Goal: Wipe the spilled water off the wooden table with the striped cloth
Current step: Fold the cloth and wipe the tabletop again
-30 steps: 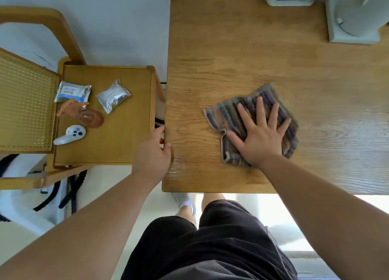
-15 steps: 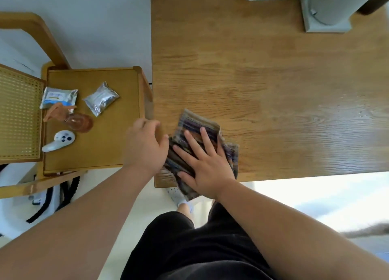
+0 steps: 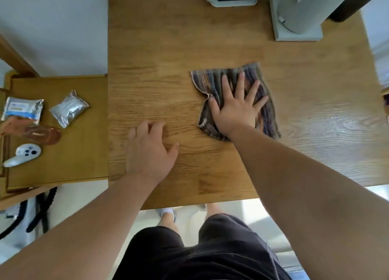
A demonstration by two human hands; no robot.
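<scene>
Fingers (image 3: 242, 84) of right hand (image 3: 234, 109) splayed wide, flat on striped cloth (image 3: 210, 80), now swept from desk (image 3: 157, 48) near corner back to mid-desk; wiping ongoing. Left hand (image 3: 149, 151) loosely curled, empty, resting beside.

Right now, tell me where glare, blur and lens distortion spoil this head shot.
Head view: glare whitens the wooden table right of the striped cloth, so any wet film there is hard to judge; the cloth's edges and the right hand are slightly motion-blurred, and the left hand softer; the wide-angle lens bows the table edges and stretches both forearms; floor below is overexposed.
</scene>
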